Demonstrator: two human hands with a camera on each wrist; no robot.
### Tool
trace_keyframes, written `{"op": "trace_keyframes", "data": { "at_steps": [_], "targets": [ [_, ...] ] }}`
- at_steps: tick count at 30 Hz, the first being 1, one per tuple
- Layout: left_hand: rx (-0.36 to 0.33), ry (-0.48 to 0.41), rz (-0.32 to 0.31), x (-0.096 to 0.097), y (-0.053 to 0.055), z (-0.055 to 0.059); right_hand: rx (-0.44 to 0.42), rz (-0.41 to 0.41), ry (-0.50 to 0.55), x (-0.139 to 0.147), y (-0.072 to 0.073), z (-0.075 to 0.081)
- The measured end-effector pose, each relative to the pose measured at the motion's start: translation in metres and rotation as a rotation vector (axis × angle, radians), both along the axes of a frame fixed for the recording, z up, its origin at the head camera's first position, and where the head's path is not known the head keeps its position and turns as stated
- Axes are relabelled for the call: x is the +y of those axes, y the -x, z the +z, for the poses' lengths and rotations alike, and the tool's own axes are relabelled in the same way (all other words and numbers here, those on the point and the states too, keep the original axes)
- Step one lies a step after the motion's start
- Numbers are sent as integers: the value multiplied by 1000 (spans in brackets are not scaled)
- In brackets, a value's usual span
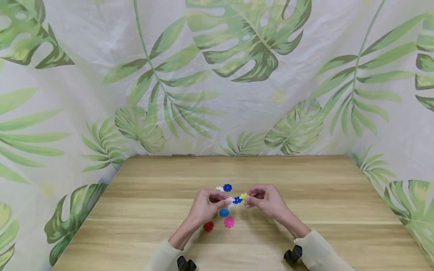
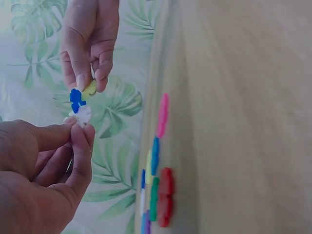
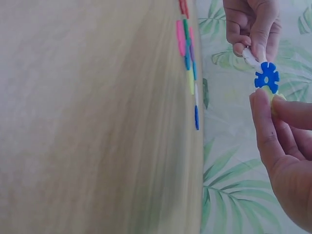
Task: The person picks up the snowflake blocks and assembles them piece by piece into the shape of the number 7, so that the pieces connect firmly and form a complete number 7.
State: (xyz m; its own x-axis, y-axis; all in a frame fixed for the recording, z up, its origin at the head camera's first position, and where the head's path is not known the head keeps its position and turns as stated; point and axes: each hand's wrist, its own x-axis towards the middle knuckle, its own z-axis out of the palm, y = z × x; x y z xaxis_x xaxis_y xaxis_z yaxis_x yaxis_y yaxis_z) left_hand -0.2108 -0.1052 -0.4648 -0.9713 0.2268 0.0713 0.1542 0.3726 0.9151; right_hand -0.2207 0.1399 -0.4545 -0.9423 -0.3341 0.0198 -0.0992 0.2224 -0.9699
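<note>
Between the two hands, raised over the table, is a short chain of notched plastic snowflake discs. At its left end my left hand (image 1: 205, 206) pinches the white disc (image 2: 84, 114) between thumb and fingers. The blue disc (image 3: 267, 77) in the middle joins the white one to a yellow disc (image 1: 243, 196). My right hand (image 1: 268, 200) pinches that yellow disc between thumb and forefinger, covering part of it. In the left wrist view the right hand (image 2: 92, 41) reaches down from the top, fingertips on the yellow disc.
Loose discs lie on the wooden table (image 1: 305, 173): a dark blue one (image 1: 227, 187) and a white one (image 1: 219, 188) at the back, a lighter blue (image 1: 223, 212), pink (image 1: 229, 222) and red (image 1: 208, 226) nearer. A leaf-patterned cloth (image 1: 244, 94) hangs behind.
</note>
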Motion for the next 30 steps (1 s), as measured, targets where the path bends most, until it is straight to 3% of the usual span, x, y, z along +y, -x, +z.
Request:
{"op": "trace_keyframes", "data": {
  "at_steps": [8,13,17,23,30],
  "targets": [
    [-16,2,2,-4,0,3,4,5,-7,-3,0,0],
    [-17,22,-45,-12,2,3,-2,9,-8,-2,2,-1],
    [1,103,-89,-25,2,5,-15,-5,-6,2,2,0],
    [-22,253,-66,-57,4,9,-5,5,-1,4,2,2],
    [13,409,-121,-90,5,5,21,24,13,5,2,7]
  ]
}}
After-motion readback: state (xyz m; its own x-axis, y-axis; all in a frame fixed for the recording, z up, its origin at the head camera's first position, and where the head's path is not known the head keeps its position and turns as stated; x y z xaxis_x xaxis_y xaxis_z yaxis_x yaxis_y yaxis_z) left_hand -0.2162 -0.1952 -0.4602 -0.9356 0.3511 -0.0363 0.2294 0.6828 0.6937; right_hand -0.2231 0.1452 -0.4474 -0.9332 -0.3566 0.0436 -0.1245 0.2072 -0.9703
